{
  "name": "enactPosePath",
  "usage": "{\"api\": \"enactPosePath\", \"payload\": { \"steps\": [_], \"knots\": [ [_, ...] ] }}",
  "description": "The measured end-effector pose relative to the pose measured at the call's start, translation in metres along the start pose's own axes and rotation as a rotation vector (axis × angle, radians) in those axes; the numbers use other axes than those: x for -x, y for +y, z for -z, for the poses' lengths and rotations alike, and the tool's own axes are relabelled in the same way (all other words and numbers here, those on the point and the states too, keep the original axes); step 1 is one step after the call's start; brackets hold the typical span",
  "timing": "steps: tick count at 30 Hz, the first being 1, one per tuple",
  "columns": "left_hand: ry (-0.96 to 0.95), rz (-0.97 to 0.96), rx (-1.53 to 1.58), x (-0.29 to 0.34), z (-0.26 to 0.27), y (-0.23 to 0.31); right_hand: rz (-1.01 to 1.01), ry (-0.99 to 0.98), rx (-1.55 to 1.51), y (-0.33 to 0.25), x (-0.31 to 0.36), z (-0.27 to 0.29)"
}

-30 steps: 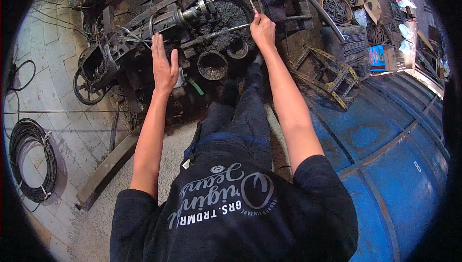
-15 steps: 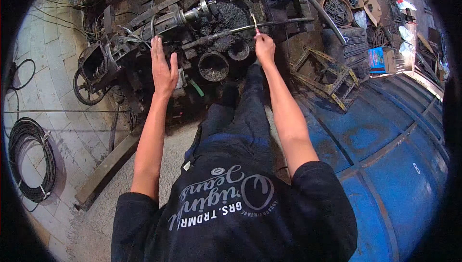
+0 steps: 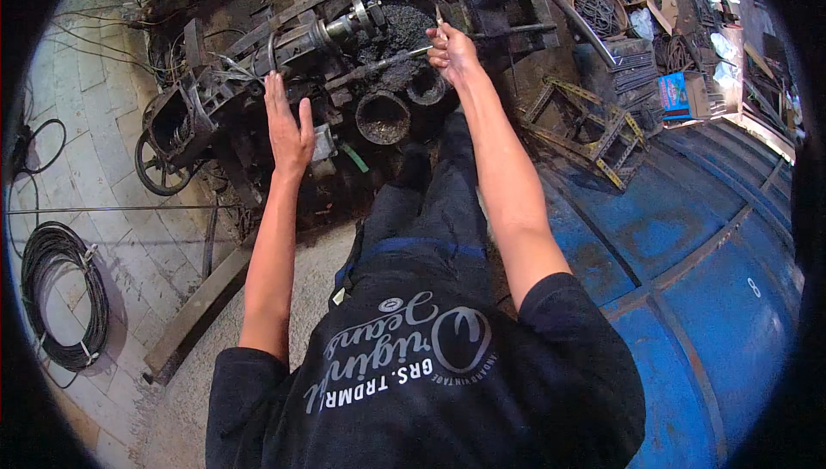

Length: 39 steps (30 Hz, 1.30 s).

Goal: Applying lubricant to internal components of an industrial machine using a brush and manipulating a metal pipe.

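In front of me is a dark, greasy machine like a lathe, with a shiny metal shaft point(image 3: 331, 32) lying across it. Grey metal chips point(image 3: 406, 32) are heaped beside the shaft. My right hand point(image 3: 453, 54) is closed around a slim small brush point(image 3: 440, 17), held over the chips near a horizontal rod point(image 3: 391, 66). Its tip points away from me. My left hand point(image 3: 291, 135) is flat with the thumb apart, its fingertips at the machine's edge near the shaft's left end. Nothing shows in it. Nearer me is a round tub point(image 3: 383, 118) holding chips.
A handwheel point(image 3: 162, 163) juts from the machine's left side. To the right stand a rusty yellow metal frame point(image 3: 594, 133) and a blue metal sheet point(image 3: 680, 254). A coil of black cable point(image 3: 64, 293) lies on the left floor, near a long beam point(image 3: 196, 314).
My right hand has moved up and left with the brush, from the rod's right part to over the chips, and its wrist has turned. My left hand has barely moved.
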<state>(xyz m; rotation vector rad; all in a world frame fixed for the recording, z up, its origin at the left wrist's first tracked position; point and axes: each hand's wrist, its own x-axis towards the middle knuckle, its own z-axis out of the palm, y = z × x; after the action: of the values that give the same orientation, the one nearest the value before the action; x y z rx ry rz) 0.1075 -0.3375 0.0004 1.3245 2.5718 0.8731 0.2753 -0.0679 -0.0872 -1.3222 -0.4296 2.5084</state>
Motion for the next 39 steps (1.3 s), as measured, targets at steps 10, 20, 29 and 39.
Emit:
{"api": "enactPosePath", "payload": {
  "steps": [10,20,29,39],
  "knots": [
    [0.0,0.013,-0.004,0.005,0.006,0.001,-0.092,-0.092,0.347,0.025,0.009,-0.018],
    [0.004,0.011,0.001,0.004,0.007,-0.002,0.807,0.573,1.252,0.013,0.025,-0.006],
    [-0.009,0.026,0.003,0.009,0.006,-0.002,0.773,0.38,1.262,0.019,0.027,-0.028],
    [-0.011,0.037,-0.013,0.01,0.009,-0.004,0.776,0.365,1.287,0.031,0.015,-0.024]
  ]
}}
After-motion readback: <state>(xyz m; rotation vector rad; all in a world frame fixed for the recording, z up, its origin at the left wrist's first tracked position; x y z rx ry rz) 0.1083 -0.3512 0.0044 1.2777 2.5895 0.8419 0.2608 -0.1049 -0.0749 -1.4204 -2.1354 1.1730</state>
